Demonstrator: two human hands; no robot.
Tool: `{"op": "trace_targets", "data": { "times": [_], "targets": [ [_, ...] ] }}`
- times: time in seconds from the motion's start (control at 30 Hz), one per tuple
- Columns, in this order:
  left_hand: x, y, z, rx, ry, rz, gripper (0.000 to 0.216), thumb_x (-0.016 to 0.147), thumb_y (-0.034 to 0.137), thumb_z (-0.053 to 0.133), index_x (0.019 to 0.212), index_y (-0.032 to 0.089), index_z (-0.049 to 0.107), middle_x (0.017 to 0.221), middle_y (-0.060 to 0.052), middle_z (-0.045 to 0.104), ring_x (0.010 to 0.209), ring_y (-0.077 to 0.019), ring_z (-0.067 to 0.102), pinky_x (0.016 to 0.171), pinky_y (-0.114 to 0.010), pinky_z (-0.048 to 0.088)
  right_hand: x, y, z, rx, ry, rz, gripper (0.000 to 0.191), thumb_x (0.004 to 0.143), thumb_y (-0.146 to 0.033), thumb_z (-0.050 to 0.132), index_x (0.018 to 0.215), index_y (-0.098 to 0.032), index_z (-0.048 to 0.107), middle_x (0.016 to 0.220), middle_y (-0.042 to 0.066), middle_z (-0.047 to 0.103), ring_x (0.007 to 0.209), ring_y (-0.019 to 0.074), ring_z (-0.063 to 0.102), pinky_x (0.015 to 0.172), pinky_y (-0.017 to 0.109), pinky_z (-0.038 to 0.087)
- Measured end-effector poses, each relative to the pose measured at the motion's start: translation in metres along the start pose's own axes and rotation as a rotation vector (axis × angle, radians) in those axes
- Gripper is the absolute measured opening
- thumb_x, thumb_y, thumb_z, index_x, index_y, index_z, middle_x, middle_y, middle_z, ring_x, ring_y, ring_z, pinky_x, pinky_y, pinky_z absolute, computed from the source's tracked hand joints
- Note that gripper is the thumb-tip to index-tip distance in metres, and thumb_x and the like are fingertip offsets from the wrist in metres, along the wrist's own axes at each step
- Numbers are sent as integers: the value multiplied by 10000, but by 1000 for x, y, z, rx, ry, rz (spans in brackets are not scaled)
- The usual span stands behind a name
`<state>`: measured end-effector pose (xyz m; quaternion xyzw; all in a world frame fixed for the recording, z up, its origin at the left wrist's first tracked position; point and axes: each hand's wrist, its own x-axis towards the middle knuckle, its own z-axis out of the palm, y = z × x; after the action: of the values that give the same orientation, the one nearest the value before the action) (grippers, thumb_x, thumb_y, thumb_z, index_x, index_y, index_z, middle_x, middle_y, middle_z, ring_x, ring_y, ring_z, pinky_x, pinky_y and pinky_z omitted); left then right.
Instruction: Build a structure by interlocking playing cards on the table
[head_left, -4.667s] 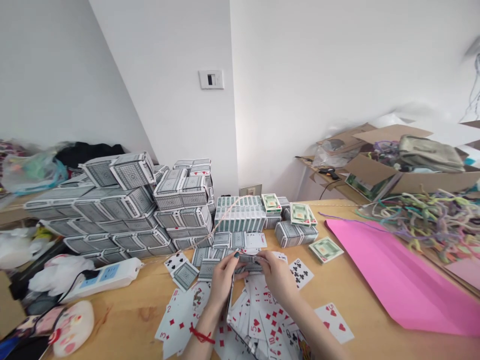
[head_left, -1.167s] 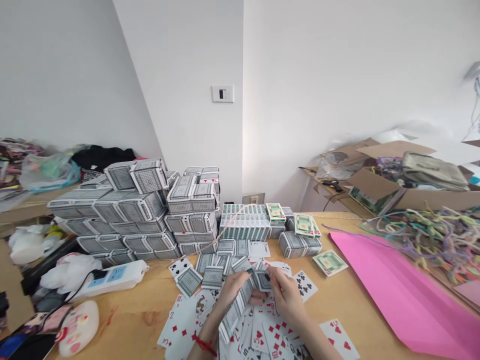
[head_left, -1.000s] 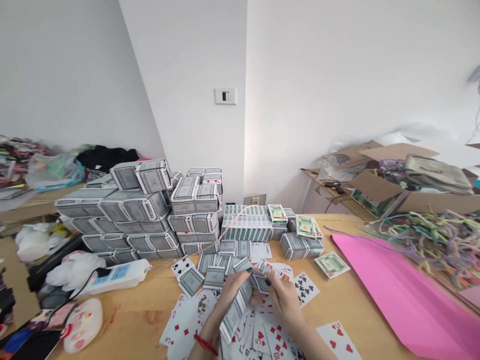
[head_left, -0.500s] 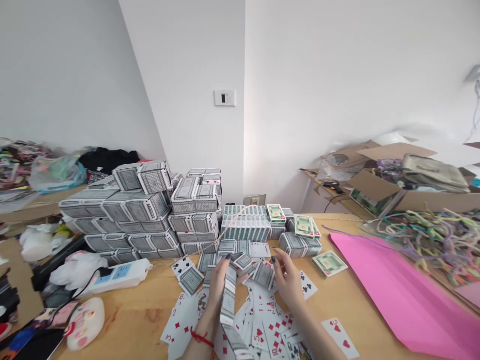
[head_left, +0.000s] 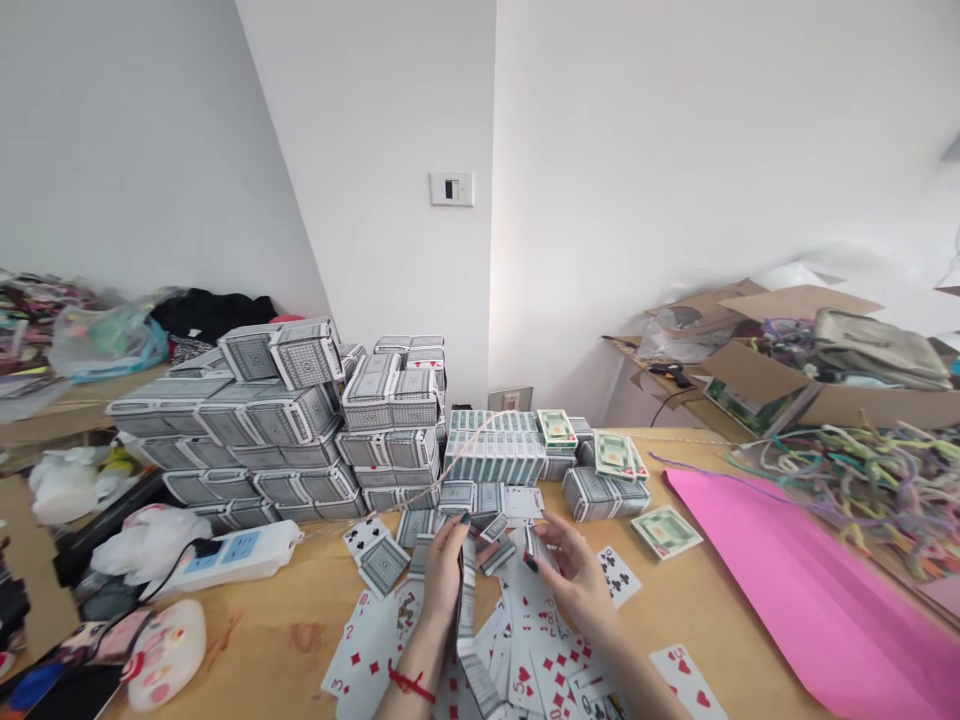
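My left hand (head_left: 445, 568), with a red string bracelet at the wrist, grips a long strip of linked folded playing cards (head_left: 466, 610) that hangs down toward me. In my right hand (head_left: 574, 568) a folded playing card (head_left: 531, 543) is pinched between thumb and fingers, a little right of the strip. More folded cards (head_left: 495, 527) lie between the two hands. Below them spreads a pile of loose playing cards (head_left: 559, 665), mostly face up. Face-up cards (head_left: 354, 640) and a face-down card (head_left: 384, 566) lie left of my left hand.
Stacked blocks of folded cards (head_left: 262, 410) stand at the back left. Green card boxes (head_left: 666, 531) sit at the back right, near a pink sheet (head_left: 750, 580). A power strip (head_left: 240, 552) lies left. Tangled yarn (head_left: 862, 480) and an open carton (head_left: 840, 400) are far right.
My right hand has moved left and closed on a folded card that lay in front of it. The strip in my left hand has turned more edge-on.
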<state>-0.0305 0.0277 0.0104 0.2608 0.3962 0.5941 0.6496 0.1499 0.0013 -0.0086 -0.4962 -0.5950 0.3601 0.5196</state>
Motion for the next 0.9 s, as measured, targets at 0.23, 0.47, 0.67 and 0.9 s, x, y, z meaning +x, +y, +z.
{"op": "trace_targets", "data": {
  "times": [0.23, 0.47, 0.67, 0.9],
  "targets": [
    [0, -10, 0, 45, 43, 68, 211, 593, 332, 683, 638, 155, 577, 601, 25, 564, 651, -150, 579, 664, -304, 527, -3, -11, 10, -16, -33, 114, 414, 837, -504, 392, 737, -163, 605, 715, 57, 626, 691, 206, 566, 626, 288, 468],
    [-3, -11, 4, 183, 175, 115, 260, 540, 369, 692, 631, 149, 588, 590, 13, 552, 609, -165, 574, 573, -311, 540, -7, -20, 23, 51, -40, -33, 251, 861, -406, 407, 848, -198, 548, 746, 47, 628, 657, 180, 588, 602, 255, 476],
    [-10, -8, 9, 333, 163, 164, 231, 590, 382, 649, 646, 165, 592, 573, 18, 579, 583, -164, 589, 542, -268, 518, -9, -28, 24, -302, -93, -305, 240, 884, -242, 358, 1070, -222, 507, 1018, 84, 637, 884, 196, 613, 753, 287, 469],
    [-12, -9, 11, 343, 119, 121, 225, 607, 379, 635, 685, 170, 609, 651, -4, 596, 673, -184, 597, 586, -302, 537, -4, -6, 18, -485, 58, -283, 177, 868, -306, 397, 887, -194, 532, 699, 66, 651, 608, 205, 614, 549, 284, 452]
  ]
}}
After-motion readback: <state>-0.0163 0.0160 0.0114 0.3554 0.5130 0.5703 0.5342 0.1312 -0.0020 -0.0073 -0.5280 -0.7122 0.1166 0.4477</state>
